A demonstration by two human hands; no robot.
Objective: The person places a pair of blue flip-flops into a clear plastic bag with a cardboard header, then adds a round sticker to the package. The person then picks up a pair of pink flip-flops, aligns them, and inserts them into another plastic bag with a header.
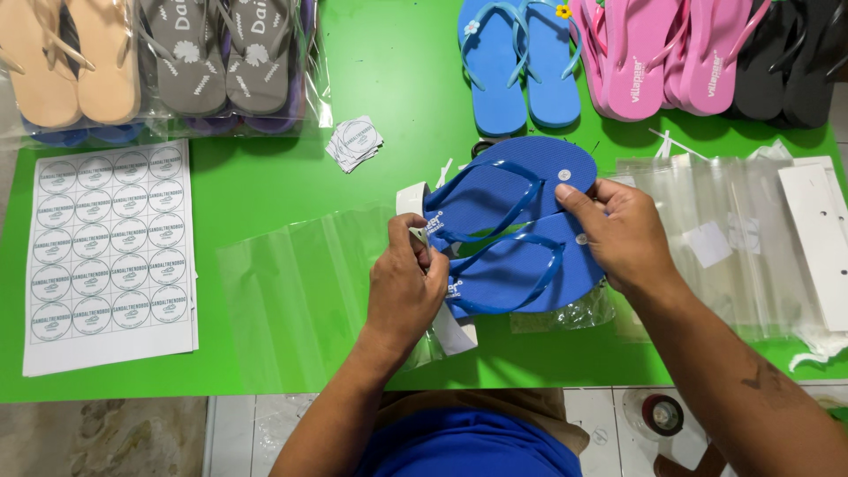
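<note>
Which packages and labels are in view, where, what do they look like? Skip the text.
White sheet of round stickers: table left, rows of circles.
Loose pile of cut round stickers: upper centre, white.
Clear bags of tan and grey sandals: top left.
Flat clear plastic bags: right side, stacked.
White card header: at left hand, on blue sandals.

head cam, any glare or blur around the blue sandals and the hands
Head view: sharp, evenly lit; blue flip-flops and both hands, left hand and right hand, are in focus; soft sheen on the clear plastic bags; short shadows on the green table.
</note>
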